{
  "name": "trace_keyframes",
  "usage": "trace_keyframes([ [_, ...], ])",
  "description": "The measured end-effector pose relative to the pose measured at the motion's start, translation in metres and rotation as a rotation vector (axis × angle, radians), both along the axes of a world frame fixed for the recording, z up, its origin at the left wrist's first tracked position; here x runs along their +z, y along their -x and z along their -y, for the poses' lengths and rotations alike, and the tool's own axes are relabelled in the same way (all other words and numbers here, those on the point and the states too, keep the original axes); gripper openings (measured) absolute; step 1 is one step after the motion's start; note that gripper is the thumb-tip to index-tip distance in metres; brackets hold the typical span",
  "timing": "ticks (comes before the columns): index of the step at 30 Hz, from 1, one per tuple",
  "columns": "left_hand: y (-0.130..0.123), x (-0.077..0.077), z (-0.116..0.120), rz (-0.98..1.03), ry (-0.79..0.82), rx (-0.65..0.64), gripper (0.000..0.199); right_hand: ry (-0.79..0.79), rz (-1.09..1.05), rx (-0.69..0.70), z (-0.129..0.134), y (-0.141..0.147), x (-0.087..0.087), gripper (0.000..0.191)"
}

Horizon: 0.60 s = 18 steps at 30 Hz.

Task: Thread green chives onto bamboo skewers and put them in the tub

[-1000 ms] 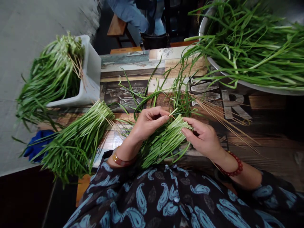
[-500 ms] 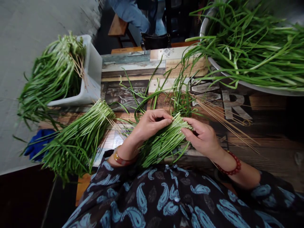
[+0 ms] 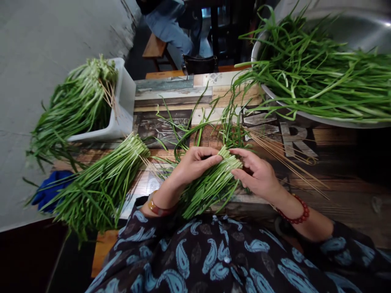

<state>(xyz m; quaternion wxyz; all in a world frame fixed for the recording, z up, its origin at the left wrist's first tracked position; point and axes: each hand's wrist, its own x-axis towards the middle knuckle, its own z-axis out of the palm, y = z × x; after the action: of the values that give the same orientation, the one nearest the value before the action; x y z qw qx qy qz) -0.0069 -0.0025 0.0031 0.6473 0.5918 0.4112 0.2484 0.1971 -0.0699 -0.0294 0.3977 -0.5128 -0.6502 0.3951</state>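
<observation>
A bunch of garlic chives (image 3: 210, 187) lies in front of my body, its pale cut ends pointing up and away from me. My left hand (image 3: 198, 162) is closed on the left side of the bunch, thumb near the cut ends. On the other side, my right hand (image 3: 257, 173) grips the ends between thumb and fingers. Thin bamboo skewers (image 3: 284, 160) lie to the right of my right hand. Left of my left hand rests another chive bunch (image 3: 104, 187), with skewers (image 3: 151, 167) sticking out near its cut ends.
A white plastic bin (image 3: 124, 97) at the left holds more skewered chives (image 3: 76, 97). At the right, a large metal basin (image 3: 363, 30) holds loose chives (image 3: 320, 81). Stray leaves (image 3: 198, 126) lie across the patterned table (image 3: 171, 93). A blue glove (image 3: 51, 191) lies far left. Someone's legs (image 3: 171, 28) show beyond.
The view has tipped slightly, so the table and containers sit a little lower in it. Both hands stay on the chive bunch, with only small finger shifts at the cut ends.
</observation>
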Motion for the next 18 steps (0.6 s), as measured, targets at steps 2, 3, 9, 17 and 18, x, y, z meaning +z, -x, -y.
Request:
trace_keyframes([
  [2,0.003,-0.002,-0.002,0.007,0.006,0.113,0.030,0.007,-0.014,0.017,-0.002,-0.002,0.001,0.040],
  [3,0.005,-0.003,-0.004,0.010,0.005,0.174,0.030,0.002,-0.005,0.018,-0.002,-0.004,0.001,0.035],
  [9,0.013,0.002,-0.014,0.032,-0.159,0.200,0.025,-0.144,0.114,0.004,-0.006,-0.006,0.003,0.011],
  [17,0.013,0.000,-0.010,0.004,0.072,-0.006,0.036,-0.348,0.219,0.043,-0.008,-0.015,0.007,0.017],
  [18,0.013,-0.001,-0.010,-0.008,0.095,-0.020,0.034,-0.370,0.256,0.051,-0.008,-0.017,0.007,0.018],
])
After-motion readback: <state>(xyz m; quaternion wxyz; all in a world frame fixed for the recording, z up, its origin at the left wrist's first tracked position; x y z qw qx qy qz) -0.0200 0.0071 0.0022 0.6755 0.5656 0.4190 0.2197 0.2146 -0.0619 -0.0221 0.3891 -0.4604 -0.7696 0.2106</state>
